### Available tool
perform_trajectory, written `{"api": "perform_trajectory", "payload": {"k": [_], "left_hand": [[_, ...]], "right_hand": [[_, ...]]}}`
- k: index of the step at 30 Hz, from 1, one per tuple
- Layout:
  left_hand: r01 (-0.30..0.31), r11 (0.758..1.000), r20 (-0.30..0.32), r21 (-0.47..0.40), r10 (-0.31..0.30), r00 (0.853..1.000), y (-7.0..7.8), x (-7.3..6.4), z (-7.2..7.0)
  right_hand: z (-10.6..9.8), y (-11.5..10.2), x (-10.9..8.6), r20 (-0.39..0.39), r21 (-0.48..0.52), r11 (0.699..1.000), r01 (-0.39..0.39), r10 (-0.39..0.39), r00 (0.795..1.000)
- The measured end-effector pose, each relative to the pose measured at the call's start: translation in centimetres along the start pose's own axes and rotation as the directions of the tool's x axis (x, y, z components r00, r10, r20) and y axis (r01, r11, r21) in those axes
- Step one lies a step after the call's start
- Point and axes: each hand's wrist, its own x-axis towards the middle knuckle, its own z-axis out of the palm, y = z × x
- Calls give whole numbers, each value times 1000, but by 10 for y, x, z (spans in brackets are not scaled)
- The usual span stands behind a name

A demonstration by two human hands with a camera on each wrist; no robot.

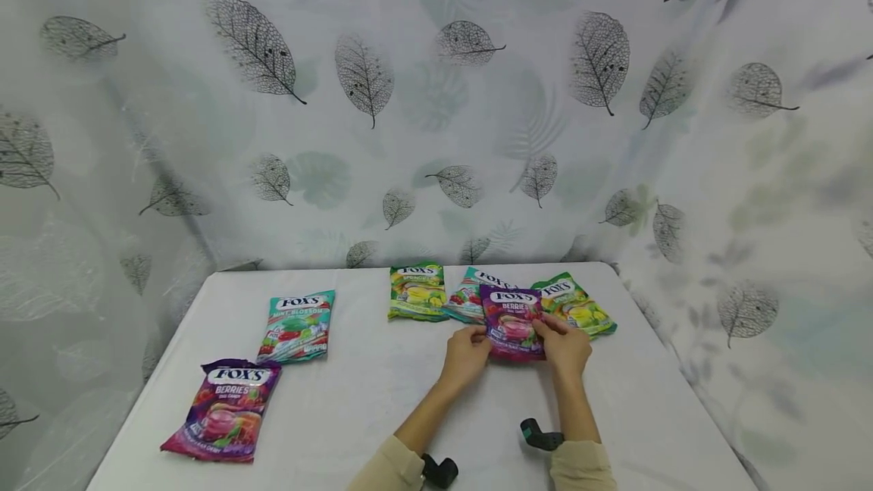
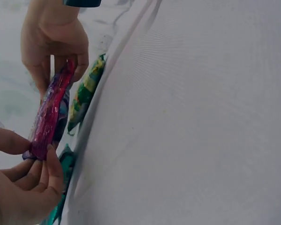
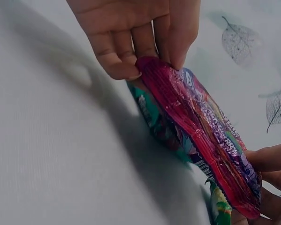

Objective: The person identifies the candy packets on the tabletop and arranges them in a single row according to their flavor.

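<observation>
A purple Fox's Berries candy bag (image 1: 513, 324) is held between both hands, raised off the table in the wrist views. My left hand (image 1: 465, 354) pinches its left edge, fingers and thumb on either side. At the opposite edge, my right hand (image 1: 567, 347) grips with the thumb over the front. Partly hidden behind the bag lies a teal Fox's candy bag (image 1: 466, 301). A green Fox's bag (image 1: 580, 308) lies to the right, close to the right hand. Another green-yellow Fox's bag (image 1: 417, 294) stands left of the teal one.
On the table's left side lie a teal Mint Blossom bag (image 1: 297, 326) and, nearer, a second purple Berries bag (image 1: 225, 411). The white table (image 1: 382, 385) ends at a leaf-patterned curtain (image 1: 423, 127) behind and at the sides. Black wrist devices (image 1: 542, 436) sit at the cuffs.
</observation>
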Motion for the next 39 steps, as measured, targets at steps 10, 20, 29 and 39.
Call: {"api": "perform_trajectory", "payload": {"k": [10,20,29,39], "left_hand": [[-36,999,1,9,36,999,11,-5,-13],[-49,998,-9,40,50,999,20,-12,-27],[-82,994,-48,67,85,995,26,-18,-46],[-49,997,-86,58,54,995,31,-31,-68]], "right_hand": [[-3,-13,-17,-16,135,991,18,-16,1000],[0,-21,-31,0,194,981,13,-13,1000],[6,-33,-43,41,245,969,30,-41,998],[17,-39,-58,109,281,960,-1,-31,994]]}}
